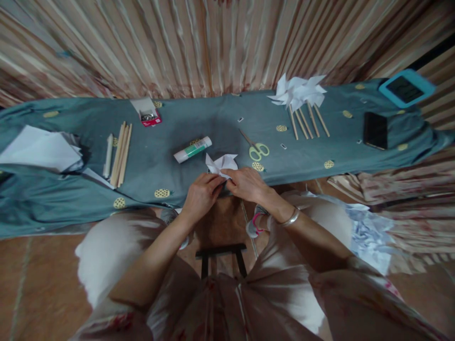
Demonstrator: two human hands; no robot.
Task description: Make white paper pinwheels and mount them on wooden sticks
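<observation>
A folded white paper pinwheel (221, 163) is held at the front edge of the cloth-covered table. My left hand (203, 195) pinches it from the left, fingers closed. From the right, my right hand (247, 183) grips the same paper, its fingertips close to those of my left hand. Just beyond the paper lies a glue stick (193, 149), tilted on the cloth. Scissors with yellow-green handles (259, 150) rest to the right of it. A small red and white box (149, 117) stands open farther back, with small metal pieces inside.
White paper sheets (40, 148) are stacked at the left, near wooden sticks (121, 154) and a white tube (108, 155). Pinwheels on sticks (299, 91), a black phone (375, 130) and a blue-framed device (407, 88) lie right on the table (220, 113).
</observation>
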